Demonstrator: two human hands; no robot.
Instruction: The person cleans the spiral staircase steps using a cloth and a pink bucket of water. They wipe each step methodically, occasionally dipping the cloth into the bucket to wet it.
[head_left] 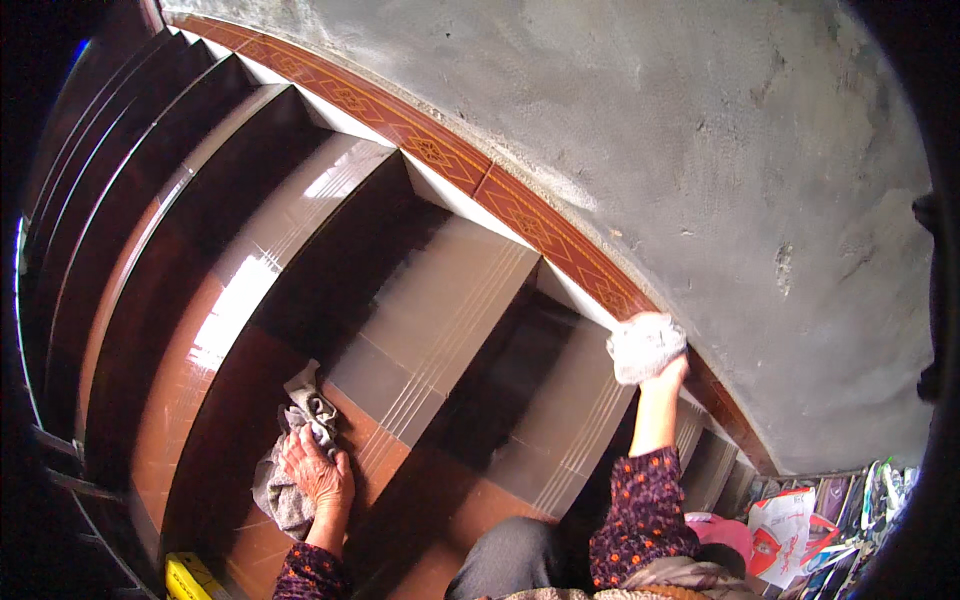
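Glossy brown tiled stairs (240,300), seen from above, running along a rough grey cement wall (720,150). Left hand (318,472) pressed flat, fingers spread, on a crumpled grey rag (290,450) lying on a stair tread near its front edge. Right hand (660,360) raised to the patterned red-brown skirting tile (530,225) at the wall's foot, closed around a bunched white cloth (645,345) held against the pale strip just below the skirting. Dark floral sleeves on both forearms. Yellow object (190,578) at lower left edge, kind unclear. Pile of coloured bags and packets (810,530) at lower right, below the stairs.
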